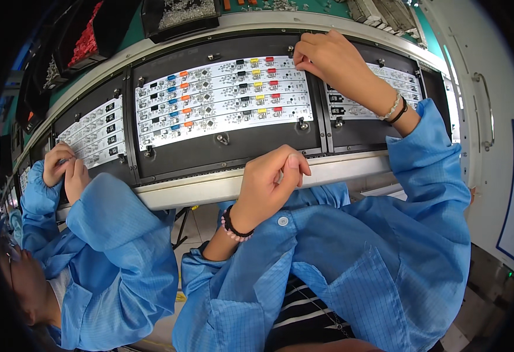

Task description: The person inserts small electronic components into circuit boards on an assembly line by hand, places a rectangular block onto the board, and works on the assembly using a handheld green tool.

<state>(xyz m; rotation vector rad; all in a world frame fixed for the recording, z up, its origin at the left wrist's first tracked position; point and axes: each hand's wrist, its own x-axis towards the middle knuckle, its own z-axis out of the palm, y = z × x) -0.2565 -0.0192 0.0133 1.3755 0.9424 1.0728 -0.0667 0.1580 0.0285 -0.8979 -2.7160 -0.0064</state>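
A white circuit board panel (224,97) of several long strips lies in a black carrier tray (180,155) in front of me. Black, blue, orange, yellow and red connectors sit in columns on the strips. My right hand (334,61) reaches over the panel's upper right corner, thumb and fingers pinched close to the board; whatever is between the fingertips is hidden. My left hand (270,185) hovers over the silver front rail (198,190), fingers curled and thumb pressed against them. Its contents, if any, cannot be made out.
Further circuit boards lie in carriers to the right (397,82) and left (95,132), the left one under a co-worker's hands (66,170). Behind the line stand black bins of red parts (87,44) and clear parts (180,14). A white cabinet door (503,117) with a handle rises at right.
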